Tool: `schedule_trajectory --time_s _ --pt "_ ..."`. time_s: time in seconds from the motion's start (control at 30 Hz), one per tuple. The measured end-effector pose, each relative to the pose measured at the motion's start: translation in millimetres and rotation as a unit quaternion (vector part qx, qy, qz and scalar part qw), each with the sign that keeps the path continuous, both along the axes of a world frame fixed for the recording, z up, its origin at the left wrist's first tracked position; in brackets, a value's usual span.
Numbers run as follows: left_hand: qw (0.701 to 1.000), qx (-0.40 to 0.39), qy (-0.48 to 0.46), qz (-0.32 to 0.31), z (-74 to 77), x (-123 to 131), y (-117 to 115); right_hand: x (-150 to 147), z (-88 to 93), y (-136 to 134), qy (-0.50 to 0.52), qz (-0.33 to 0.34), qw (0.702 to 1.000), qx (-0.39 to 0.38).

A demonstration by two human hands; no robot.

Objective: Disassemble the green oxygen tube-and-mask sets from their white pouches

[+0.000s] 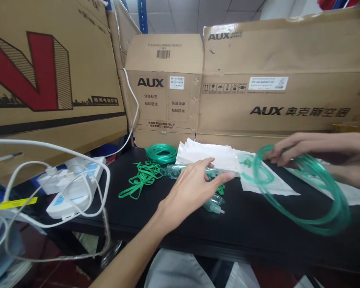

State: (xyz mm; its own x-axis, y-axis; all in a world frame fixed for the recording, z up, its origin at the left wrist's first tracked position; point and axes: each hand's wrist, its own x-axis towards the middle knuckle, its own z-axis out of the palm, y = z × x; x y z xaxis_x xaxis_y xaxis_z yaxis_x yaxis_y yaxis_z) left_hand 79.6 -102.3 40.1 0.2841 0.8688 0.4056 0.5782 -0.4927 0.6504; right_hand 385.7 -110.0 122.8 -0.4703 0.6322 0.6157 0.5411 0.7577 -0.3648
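Observation:
My right hand (297, 149) has its fingers closed on a coil of clear green tubing (337, 208), whose loops hang down over the right side of the black table. My left hand (195, 180) reaches over the middle of the table, thumb apart from the fingers, with nothing seen in its grasp. Partly hidden below and behind it are clear green plastic pieces, one with a pale nozzle (214, 204) showing. A bunch of green elastic straps (142, 180) lies to the left of that hand. Behind the straps rests another coil of green tubing (161, 153).
White paper pouches (210, 154) are stacked at the back of the table (180, 222). Farther right lies a pouch (267, 184) with green contents. A white power strip (75, 196) with looping cables occupies the left end. Cardboard boxes (165, 116) wall off the back.

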Motion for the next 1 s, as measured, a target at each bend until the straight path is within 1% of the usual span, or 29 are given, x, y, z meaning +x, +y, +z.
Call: schedule_trajectory --time_s 0.03,0.07,0.1,0.13,0.2,0.23,0.27,0.3,0.33,0.37,0.43,0.5,0.53,0.57,0.6,0.67,0.7,0.73,0.83,0.9,0.97,1.0 --pt "0.999 -0.021 -0.019 -0.017 1.4 1 4 -9 7.6 0 -0.059 0.022 0.998 -0.001" --pt "0.998 -0.038 -0.037 -0.042 2.9 3 8 -18 13.3 -1 -0.067 0.042 0.997 0.008" --pt "0.994 -0.051 -0.057 -0.073 4.2 4 12 -27 16.8 -1 -0.063 0.065 0.996 0.001" --pt "0.989 -0.063 -0.076 -0.107 5.5 5 15 -35 17.8 -1 -0.042 0.079 0.996 -0.008" --pt "0.975 -0.092 -0.109 -0.171 7.7 6 19 -48 12.4 1 0.023 0.092 0.995 -0.043" --pt "0.968 -0.107 -0.125 -0.19 8.6 5 21 -53 6.3 3 0.066 0.091 0.992 -0.065" --pt "0.963 -0.12 -0.143 -0.194 9.4 4 23 -57 -1.7 6 0.12 0.087 0.985 -0.085" --pt "0.961 -0.128 -0.16 -0.184 10.2 2 24 -61 -10.9 9 0.183 0.081 0.974 -0.108" --pt "0.962 -0.127 -0.176 -0.165 10.8 0 26 -64 -20.8 12 0.25 0.075 0.956 -0.135" --pt "0.965 -0.119 -0.188 -0.142 11.5 -4 28 -66 -30.8 15 0.32 0.072 0.929 -0.171" --pt "0.972 -0.094 -0.192 -0.098 12.8 -13 33 -72 -48.5 20 0.421 0.084 0.855 -0.29" --pt "0.982 -0.057 -0.17 -0.061 14.7 -24 40 -81 -59.8 23 0.449 0.115 0.778 -0.425" --pt "0.986 -0.037 -0.156 -0.037 16.2 -32 44 -87 -62.5 24 0.442 0.129 0.748 -0.478" --pt "0.99 -0.015 -0.137 -0.004 18.2 -39 49 -95 -63.3 25 0.431 0.14 0.727 -0.516" --pt "0.992 0.004 -0.117 0.035 20.9 -48 55 -104 -62.4 28 0.42 0.152 0.714 -0.538" --pt "0.989 0.029 -0.074 0.126 28.2 -67 70 -126 -57.8 37 0.411 0.176 0.708 -0.546" --pt "0.984 0.032 -0.059 0.162 32.8 -78 78 -138 -55.1 44 0.41 0.187 0.714 -0.536" --pt "0.981 0.031 -0.048 0.188 37.9 -88 87 -149 -52.7 51 0.412 0.179 0.73 -0.514" --pt "0.966 0.001 -0.001 0.258 52.1 -117 110 -169 -50.5 70 0.437 0.139 0.76 -0.46" --pt "0.954 -0.017 0.04 0.297 57.1 -130 115 -167 -51.8 69 0.439 0.117 0.778 -0.434" --pt "0.945 -0.023 0.071 0.319 56.6 -133 108 -153 -51.6 54 0.435 0.103 0.798 -0.404" --pt "0.944 -0.022 0.081 0.32 54.5 -131 100 -144 -50.0 43 0.439 0.098 0.814 -0.368"
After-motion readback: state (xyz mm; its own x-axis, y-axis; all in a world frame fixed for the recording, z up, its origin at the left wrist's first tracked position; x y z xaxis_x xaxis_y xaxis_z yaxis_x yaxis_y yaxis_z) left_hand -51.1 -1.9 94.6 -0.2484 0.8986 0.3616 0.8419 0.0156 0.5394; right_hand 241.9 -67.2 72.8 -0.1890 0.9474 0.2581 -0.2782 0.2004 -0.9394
